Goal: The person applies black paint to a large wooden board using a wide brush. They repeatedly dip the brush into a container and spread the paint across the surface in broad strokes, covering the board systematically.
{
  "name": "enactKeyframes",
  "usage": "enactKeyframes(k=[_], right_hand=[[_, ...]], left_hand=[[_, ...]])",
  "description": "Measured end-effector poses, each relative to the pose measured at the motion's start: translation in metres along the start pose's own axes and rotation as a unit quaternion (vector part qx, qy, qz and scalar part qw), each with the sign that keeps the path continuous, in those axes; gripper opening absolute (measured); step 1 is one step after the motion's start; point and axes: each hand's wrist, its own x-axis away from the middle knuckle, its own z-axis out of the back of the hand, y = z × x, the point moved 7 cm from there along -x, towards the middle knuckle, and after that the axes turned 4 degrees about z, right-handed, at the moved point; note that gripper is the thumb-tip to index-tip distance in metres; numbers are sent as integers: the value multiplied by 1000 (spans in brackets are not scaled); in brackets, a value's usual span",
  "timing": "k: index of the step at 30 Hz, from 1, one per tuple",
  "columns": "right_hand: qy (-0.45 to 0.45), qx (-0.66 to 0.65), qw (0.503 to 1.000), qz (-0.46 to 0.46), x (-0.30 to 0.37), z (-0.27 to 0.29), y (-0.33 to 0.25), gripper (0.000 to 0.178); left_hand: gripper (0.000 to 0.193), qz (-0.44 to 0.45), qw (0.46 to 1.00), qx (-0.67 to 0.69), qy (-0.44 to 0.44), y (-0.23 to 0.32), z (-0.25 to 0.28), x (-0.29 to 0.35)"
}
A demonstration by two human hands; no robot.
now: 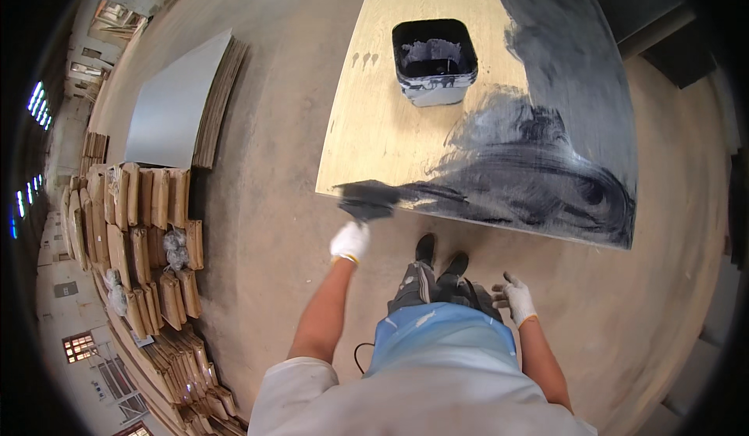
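Observation:
My left hand (350,241), in a white glove, is closed around a wide paintbrush (367,200). Its dark bristles, smeared by motion, meet the near left edge of a pale wooden board (374,136). Black paint (573,179) coats the board's right side and runs along its near edge in swirling strokes. Farther back on the bare wood stands a square black bucket (435,93), its outside streaked with grey and dark paint inside. Low at my right side, away from the board, my right hand (516,299) hangs gloved, fingers apart, holding nothing.
On the left, a stack of flat grey-topped sheets (175,101) lies on the concrete floor (269,124). Closer in stand rows of brown wrapped bundles (148,202) with crumpled clear plastic (176,249). Dark panels (671,38) lie beyond the board's right edge.

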Motion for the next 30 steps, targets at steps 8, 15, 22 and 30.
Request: enactKeyframes(k=[8, 15, 22, 30], right_hand=[[32, 29, 999, 25, 9, -19, -48, 63], [29, 57, 997, 30, 10, -32, -48, 63], [28, 60, 997, 43, 15, -48, -53, 63], [42, 71, 996, 36, 17, -47, -41, 62]], left_hand=[[54, 24, 999, -29, -30, -64, 28, -25], [53, 22, 1000, -7, 2, -68, 33, -38], [52, 28, 999, 5, -19, -92, 30, -43], [49, 12, 1000, -14, -2, -80, 37, -31]])
